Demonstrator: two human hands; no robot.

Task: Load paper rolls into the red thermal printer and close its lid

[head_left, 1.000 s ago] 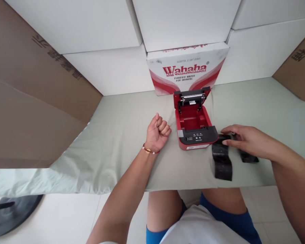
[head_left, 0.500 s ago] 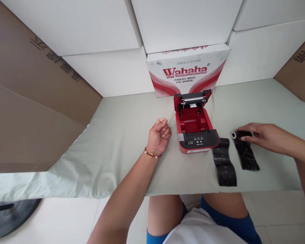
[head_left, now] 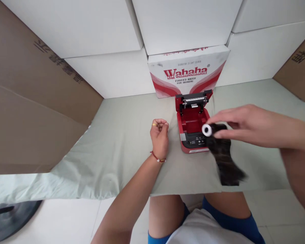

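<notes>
My right hand (head_left: 246, 127) grips a roll of black ribbon (head_left: 222, 149) with a white core, its loose tail hanging down and blurred by motion. The roll is in the air over the right front corner of a small red and black label printer (head_left: 185, 147). The printer's lid (head_left: 193, 98) stands up, baring the red bay inside. Left of the printer, my left hand (head_left: 159, 134) rests on the cloth with its fingers curled in and nothing visible in them. A separate black strip (head_left: 230, 182) on the table is mostly hidden behind the hanging tail.
A Wahaha water carton (head_left: 186, 73) stands behind the printer, against stacked white boxes (head_left: 104, 74). Brown cardboard boxes flank the table at left (head_left: 40, 101) and right (head_left: 295, 67). Pale green cloth (head_left: 127, 135) covers the tabletop, wrinkled along its front.
My right hand has lifted the black ribbon roll from the cloth and carried it left to the printer's corner. My left hand has turned slightly, its fingers still curled.
</notes>
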